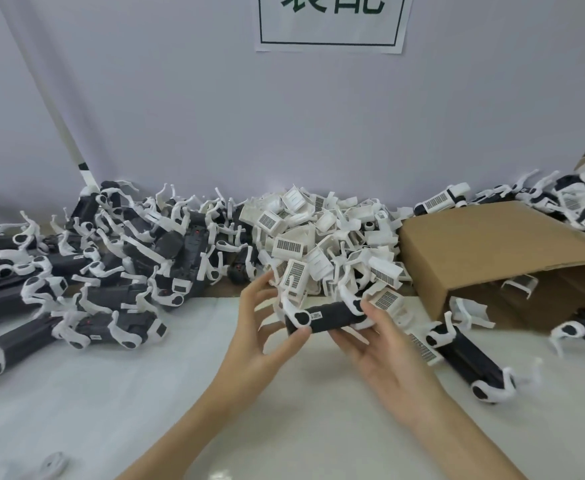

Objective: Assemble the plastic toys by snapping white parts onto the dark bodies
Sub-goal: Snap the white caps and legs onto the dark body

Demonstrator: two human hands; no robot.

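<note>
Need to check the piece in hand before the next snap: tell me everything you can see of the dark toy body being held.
The dark toy body is a matte black plastic bar lying roughly level above the white table. White legs sit at both ends, and a small label faces up. The left hand grips its left end; the right hand supports it from below.

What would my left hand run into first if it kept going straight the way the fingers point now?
Probably the pile of white parts: the left hand, its thumb on the dark body, has fingertips pointing up at the pile's near edge. Depth is unclear; they may already touch it.
</note>
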